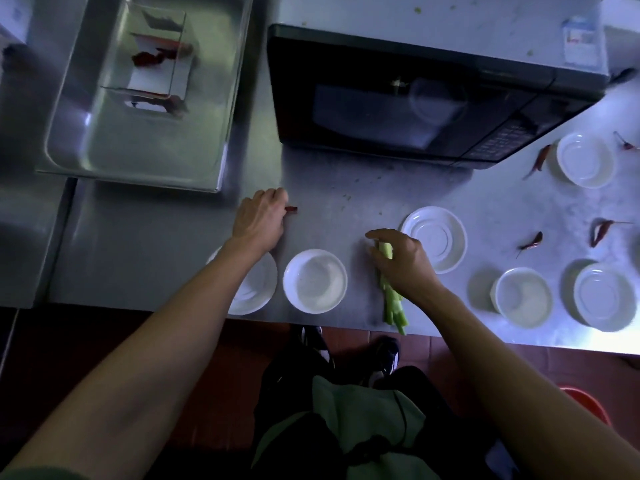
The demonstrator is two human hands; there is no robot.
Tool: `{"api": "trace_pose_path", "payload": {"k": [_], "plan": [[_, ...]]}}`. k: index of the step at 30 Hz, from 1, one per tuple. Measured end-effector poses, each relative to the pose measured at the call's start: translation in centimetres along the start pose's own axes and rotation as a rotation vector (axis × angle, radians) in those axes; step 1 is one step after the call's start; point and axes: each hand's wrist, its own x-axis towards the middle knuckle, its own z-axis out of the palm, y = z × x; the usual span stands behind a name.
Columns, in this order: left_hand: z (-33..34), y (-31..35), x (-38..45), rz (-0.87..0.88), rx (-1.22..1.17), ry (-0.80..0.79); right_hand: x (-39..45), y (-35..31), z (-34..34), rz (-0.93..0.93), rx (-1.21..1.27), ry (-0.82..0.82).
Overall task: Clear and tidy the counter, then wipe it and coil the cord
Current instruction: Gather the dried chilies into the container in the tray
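Note:
My left hand [260, 216] rests on the steel counter [145, 247] with its fingers closed over a red dried chili [293, 210] whose tip pokes out. My right hand [401, 261] grips a bundle of green celery stalks [393, 306] lying near the counter's front edge. Several white dishes stand around: a plate [254, 292] under my left forearm, a bowl [315, 281], a saucer [438, 237], another bowl [523, 296], a saucer [604, 296] and one [586, 160] at the far right. More dried chilies [530, 243] [601, 230] [538, 161] lie scattered on the right.
A black microwave [415, 109] stands at the back of the counter. A steel tray [104, 150] at the back left holds a small metal container with red chilies [152, 57]. A red bucket [588, 403] sits on the floor at the right.

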Motion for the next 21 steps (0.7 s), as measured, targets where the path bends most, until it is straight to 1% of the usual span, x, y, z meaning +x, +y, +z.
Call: {"api": "trace_pose_path", "payload": {"k": [5,8,10,13,19,21], "plan": [[-2.0,5.4,1.5,0.119,-0.12,0.177,-0.4,3.8,-3.3,0.116,0.135,0.034],[-2.7,10.4,2.8,0.234,-0.161,0.224,-0.9,7.0,-6.4,0.151,0.188,0.084],[-2.6,14.3,3.4,0.263,-0.193,0.212,-1.2,9.6,-8.8,0.147,0.193,0.129],[-1.9,20.6,4.2,0.308,-0.216,0.149,-1.4,14.0,-12.9,0.126,0.161,0.16],[0.2,32.8,5.4,0.448,-0.218,0.038,-1.7,22.9,-20.1,0.125,0.105,0.134],[1.0,36.2,5.7,0.427,-0.203,0.014,-1.2,25.4,-21.5,0.134,0.078,0.094]]}}
